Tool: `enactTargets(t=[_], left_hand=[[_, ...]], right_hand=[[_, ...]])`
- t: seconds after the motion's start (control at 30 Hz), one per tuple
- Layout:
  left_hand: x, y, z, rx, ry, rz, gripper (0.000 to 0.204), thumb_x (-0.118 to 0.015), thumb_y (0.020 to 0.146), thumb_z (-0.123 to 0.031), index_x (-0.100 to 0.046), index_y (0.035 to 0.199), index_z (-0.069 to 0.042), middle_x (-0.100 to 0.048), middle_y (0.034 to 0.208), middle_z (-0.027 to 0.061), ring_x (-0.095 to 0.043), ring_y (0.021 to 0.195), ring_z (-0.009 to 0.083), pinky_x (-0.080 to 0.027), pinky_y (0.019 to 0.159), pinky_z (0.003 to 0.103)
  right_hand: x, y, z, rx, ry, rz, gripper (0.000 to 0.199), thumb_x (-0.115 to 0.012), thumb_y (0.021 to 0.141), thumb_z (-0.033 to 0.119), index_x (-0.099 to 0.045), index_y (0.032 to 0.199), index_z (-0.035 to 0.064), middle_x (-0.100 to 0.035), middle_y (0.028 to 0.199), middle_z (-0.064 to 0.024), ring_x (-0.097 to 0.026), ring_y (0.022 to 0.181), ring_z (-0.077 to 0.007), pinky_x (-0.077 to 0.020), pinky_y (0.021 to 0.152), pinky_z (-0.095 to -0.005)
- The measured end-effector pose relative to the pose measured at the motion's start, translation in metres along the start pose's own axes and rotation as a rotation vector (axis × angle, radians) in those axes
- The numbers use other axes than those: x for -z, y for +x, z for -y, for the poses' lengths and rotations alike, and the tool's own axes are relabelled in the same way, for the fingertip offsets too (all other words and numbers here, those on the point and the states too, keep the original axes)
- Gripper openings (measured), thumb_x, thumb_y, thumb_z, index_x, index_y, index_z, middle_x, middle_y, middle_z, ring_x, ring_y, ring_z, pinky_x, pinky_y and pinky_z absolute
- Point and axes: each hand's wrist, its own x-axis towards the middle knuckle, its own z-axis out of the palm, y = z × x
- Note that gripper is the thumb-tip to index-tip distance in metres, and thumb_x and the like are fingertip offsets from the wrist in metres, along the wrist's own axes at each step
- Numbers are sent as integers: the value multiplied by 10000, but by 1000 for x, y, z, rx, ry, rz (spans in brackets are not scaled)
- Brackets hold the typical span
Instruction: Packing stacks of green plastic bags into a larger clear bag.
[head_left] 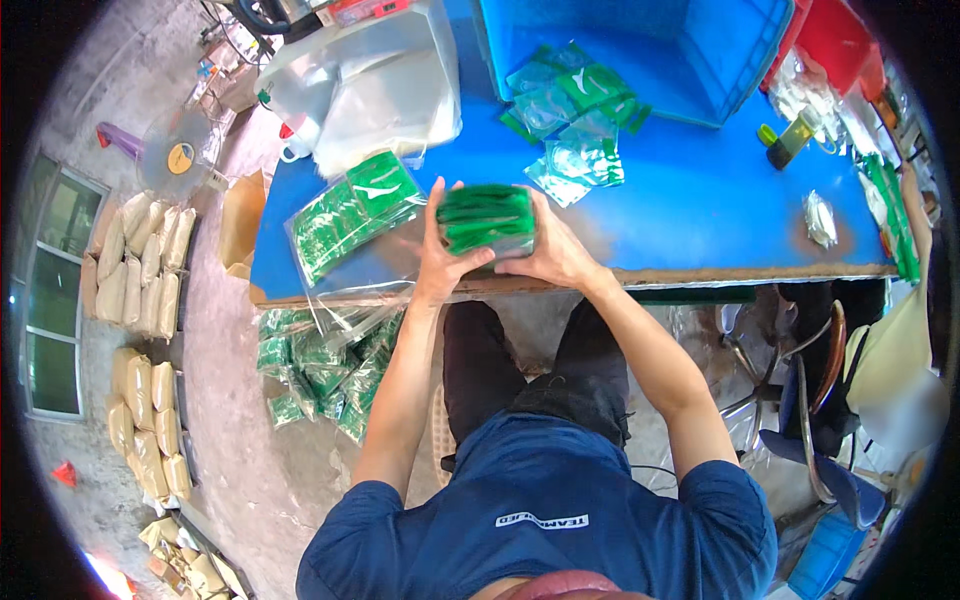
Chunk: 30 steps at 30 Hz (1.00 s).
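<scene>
Between my two hands, near the front edge of the blue table, is a thick stack of green packets (487, 215). My left hand (445, 255) presses on the stack's left side, thumb toward me. On the right side my right hand (552, 248) closes on the same stack. Just left of it lies a clear plastic bag (350, 215) filled with green packets, its loose open end hanging over the table edge. Behind my hands, loose green and clear packets (575, 105) spread out of a tipped blue crate.
The blue crate (690, 65) stands at the table's back. Clear plastic sheets (390, 100) lie back left; a yellow-and-black tool (792, 140) lies at right. Filled packets (325, 360) are heaped on the floor below left. A person sits far right beside a chair (815, 440).
</scene>
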Motion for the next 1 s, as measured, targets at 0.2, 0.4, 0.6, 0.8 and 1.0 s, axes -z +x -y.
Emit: enactTargets(t=[0.2,0.4,0.6,0.8,1.0], left_hand=[[-8,-2,2,26,114,3,1219,-894,662,-64,-124,1601,-165,-361,1543,116,-435,1364,265,-407,1117,420],[-8,5,3,-5,89,-16,1312,-911,660,-74,5,1598,-121,-264,1565,159,-437,1357,288,-417,1098,413],[-5,2,-10,-132,48,-86,1356,-937,641,-123,22,1600,-136,-319,1539,150,-418,1376,280,-405,1115,426],[-14,-2,-10,-76,-23,-5,1425,-963,618,-248,67,1601,-171,-233,1589,145,-395,1397,288,-350,1151,429],[2,11,12,-24,166,98,1371,-940,661,-214,58,1600,-160,-312,1560,143,-406,1394,281,-376,1141,428]], right_hand=[[1,1,5,18,-103,83,1105,-922,635,332,-276,1481,38,-490,1402,-234,-488,1308,-405,-427,1062,-476],[3,-1,7,46,-91,81,1043,-907,660,309,-287,1449,27,-553,1319,-262,-540,1228,-454,-472,990,-479],[8,3,7,266,-270,-41,1054,-890,659,275,-251,1466,47,-552,1298,-273,-532,1226,-462,-441,1048,-491],[-1,-3,1,-79,-24,76,1070,-894,658,268,-245,1480,48,-477,1396,-270,-491,1300,-419,-411,1094,-456],[2,5,-9,12,-7,27,946,-892,664,248,-336,1404,48,-605,1233,-249,-579,1193,-420,-461,1005,-463]])
